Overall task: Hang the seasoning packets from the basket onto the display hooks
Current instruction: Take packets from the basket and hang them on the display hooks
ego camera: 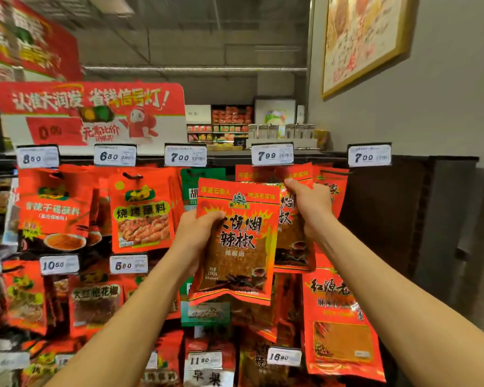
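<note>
Head view: left hand (199,230) grips chili packet (236,241)

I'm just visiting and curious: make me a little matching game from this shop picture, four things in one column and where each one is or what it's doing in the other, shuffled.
Things:
1. left hand
2. right hand
3. green packet
4. 16.90 price tag

Places or states:
A. hangs behind the held packet, under the 7.00 tag
B. low on the rack, beneath the right forearm
C. grips the loose chili packet by its left edge
D. reaches to the packets hanging under the 7.99 tag

Pairs: 1-C, 2-D, 3-A, 4-B
</note>
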Demonstrator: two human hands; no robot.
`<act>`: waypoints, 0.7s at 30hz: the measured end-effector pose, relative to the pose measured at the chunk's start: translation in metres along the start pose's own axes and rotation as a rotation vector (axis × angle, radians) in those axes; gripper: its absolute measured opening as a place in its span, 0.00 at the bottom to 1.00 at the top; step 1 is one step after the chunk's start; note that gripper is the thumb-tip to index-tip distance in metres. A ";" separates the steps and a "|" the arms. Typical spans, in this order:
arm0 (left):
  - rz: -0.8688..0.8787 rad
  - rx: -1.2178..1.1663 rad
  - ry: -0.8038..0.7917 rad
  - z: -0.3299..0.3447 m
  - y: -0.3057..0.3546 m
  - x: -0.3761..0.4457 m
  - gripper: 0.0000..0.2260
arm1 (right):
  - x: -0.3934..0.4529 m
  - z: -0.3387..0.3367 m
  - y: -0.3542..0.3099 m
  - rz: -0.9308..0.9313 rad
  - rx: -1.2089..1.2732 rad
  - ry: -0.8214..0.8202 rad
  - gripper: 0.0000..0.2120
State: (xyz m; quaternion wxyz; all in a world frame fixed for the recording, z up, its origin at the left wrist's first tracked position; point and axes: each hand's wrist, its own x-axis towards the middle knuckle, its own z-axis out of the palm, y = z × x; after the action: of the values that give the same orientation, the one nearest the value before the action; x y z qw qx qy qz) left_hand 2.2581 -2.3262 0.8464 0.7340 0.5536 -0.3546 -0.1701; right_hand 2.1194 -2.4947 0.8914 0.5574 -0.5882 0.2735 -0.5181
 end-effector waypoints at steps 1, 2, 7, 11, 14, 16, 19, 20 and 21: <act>0.004 0.000 0.001 0.001 0.001 0.002 0.13 | 0.002 0.002 0.000 -0.010 -0.004 0.016 0.12; 0.009 -0.005 -0.007 0.001 0.001 0.006 0.09 | 0.004 0.003 0.000 -0.024 -0.011 0.033 0.14; 0.027 0.012 -0.017 0.006 -0.002 0.018 0.13 | 0.012 0.006 0.004 -0.063 -0.064 0.106 0.22; 0.052 -0.011 -0.019 0.015 -0.008 0.023 0.09 | 0.013 0.005 0.005 -0.077 -0.090 0.127 0.22; 0.050 -0.041 -0.040 0.021 -0.005 0.028 0.05 | 0.015 0.007 0.003 -0.076 -0.118 0.130 0.19; 0.056 -0.030 -0.043 0.023 -0.003 0.032 0.05 | 0.018 0.007 0.001 -0.080 -0.124 0.123 0.18; 0.053 -0.021 -0.028 0.018 -0.005 0.036 0.04 | 0.023 0.008 0.001 -0.114 -0.128 0.108 0.21; 0.052 -0.019 -0.017 0.016 -0.007 0.037 0.04 | 0.024 0.009 0.002 -0.123 -0.137 0.111 0.22; 0.050 -0.016 -0.011 0.015 -0.009 0.038 0.04 | 0.024 0.010 0.002 -0.130 -0.146 0.117 0.22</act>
State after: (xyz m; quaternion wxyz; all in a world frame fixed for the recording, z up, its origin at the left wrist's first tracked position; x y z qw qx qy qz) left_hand 2.2751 -2.3637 0.8527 0.7404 0.5379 -0.3710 -0.1576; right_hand 2.1365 -2.5131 0.8986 0.4613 -0.6124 0.3039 -0.5655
